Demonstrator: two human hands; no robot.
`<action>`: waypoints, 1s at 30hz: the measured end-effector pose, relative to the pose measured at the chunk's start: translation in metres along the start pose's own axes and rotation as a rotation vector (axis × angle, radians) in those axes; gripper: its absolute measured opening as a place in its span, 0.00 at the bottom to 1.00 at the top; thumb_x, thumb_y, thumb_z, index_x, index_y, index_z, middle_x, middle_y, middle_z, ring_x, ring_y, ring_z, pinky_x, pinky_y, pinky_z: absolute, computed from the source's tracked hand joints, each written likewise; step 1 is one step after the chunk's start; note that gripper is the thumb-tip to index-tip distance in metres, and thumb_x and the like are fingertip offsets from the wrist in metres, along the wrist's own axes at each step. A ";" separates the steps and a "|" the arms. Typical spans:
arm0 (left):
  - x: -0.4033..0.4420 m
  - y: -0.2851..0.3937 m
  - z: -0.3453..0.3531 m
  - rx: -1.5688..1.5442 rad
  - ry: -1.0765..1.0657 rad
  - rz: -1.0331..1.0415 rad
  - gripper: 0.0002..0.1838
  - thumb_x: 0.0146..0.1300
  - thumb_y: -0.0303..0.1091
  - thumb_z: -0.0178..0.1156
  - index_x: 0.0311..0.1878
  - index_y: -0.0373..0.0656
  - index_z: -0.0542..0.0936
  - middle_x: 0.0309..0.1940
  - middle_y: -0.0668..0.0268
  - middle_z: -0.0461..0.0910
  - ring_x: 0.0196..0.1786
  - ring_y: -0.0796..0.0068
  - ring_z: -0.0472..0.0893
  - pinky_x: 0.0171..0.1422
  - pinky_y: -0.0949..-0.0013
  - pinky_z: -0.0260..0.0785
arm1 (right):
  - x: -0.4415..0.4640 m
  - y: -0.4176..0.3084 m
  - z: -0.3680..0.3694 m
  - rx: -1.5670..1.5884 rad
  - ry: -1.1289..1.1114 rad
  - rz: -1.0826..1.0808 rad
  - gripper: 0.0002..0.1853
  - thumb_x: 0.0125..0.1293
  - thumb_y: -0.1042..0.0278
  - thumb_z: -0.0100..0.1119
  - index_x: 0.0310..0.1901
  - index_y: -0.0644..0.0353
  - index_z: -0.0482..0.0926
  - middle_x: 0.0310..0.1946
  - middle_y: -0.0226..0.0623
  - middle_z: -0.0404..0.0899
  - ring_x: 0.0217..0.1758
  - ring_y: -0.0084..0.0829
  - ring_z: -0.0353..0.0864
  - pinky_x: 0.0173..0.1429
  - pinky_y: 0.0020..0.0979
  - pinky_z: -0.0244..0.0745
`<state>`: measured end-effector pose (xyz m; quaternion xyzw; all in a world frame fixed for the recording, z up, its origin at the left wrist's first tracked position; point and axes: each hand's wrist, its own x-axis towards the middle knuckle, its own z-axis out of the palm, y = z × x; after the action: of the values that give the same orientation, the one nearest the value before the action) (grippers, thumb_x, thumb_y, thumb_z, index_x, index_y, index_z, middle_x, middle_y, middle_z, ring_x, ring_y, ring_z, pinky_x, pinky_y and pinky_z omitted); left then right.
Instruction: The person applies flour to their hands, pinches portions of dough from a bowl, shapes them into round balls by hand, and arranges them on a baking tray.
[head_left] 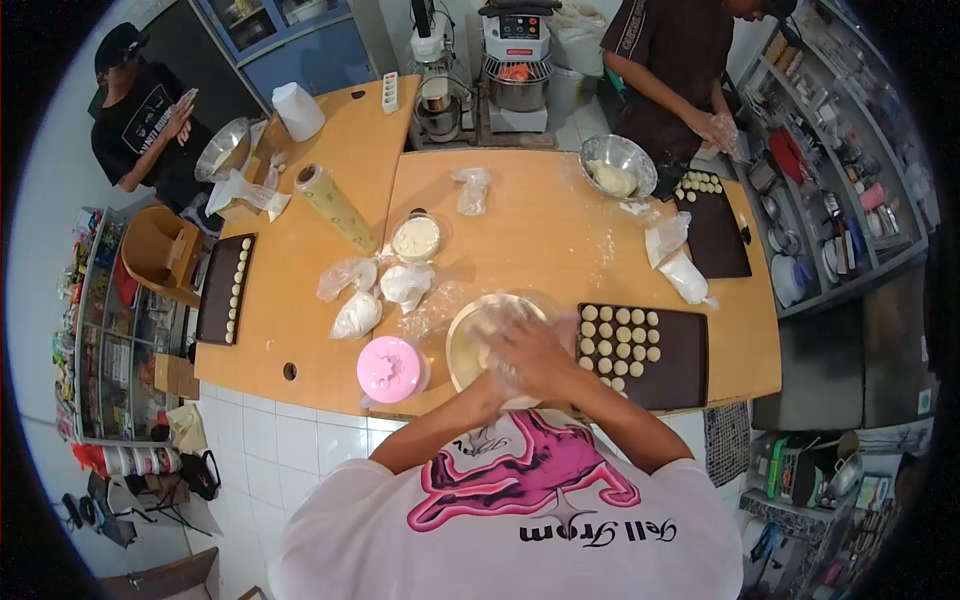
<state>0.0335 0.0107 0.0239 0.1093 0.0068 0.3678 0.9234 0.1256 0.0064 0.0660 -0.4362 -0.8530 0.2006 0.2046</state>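
Note:
My right hand (pixel 535 352) and my left hand (pixel 492 383) are together over a round, pale bowl (pixel 458 352) at the table's front edge. Motion smears the fingers, and anything between the palms is hidden. The right hand covers much of the left. Right of the bowl is a dark baking tray (pixel 680 360), its left part filled with rows of small round dough balls (pixel 622 335). A jar with a pink lid (pixel 388 368) stands left of the bowl.
Flour bags (pixel 357 314), a tub of white powder (pixel 416 238) and a film roll (pixel 337 208) lie to the left. Further trays (pixel 718 240) and a metal bowl of dough (pixel 618 168) are farther off. Two people (pixel 672 60) stand across the table.

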 end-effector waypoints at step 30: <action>-0.012 0.023 -0.011 0.598 0.437 0.166 0.23 0.73 0.51 0.48 0.42 0.38 0.81 0.38 0.62 0.84 0.44 0.72 0.82 0.58 0.66 0.71 | -0.008 0.046 -0.017 0.717 0.253 0.262 0.20 0.53 0.73 0.71 0.50 0.58 0.83 0.50 0.38 0.83 0.53 0.26 0.79 0.59 0.29 0.72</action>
<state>0.0079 0.0209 0.0169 0.2932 0.3018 0.4377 0.7946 0.1693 0.0274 0.0545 -0.4634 -0.6341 0.4546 0.4201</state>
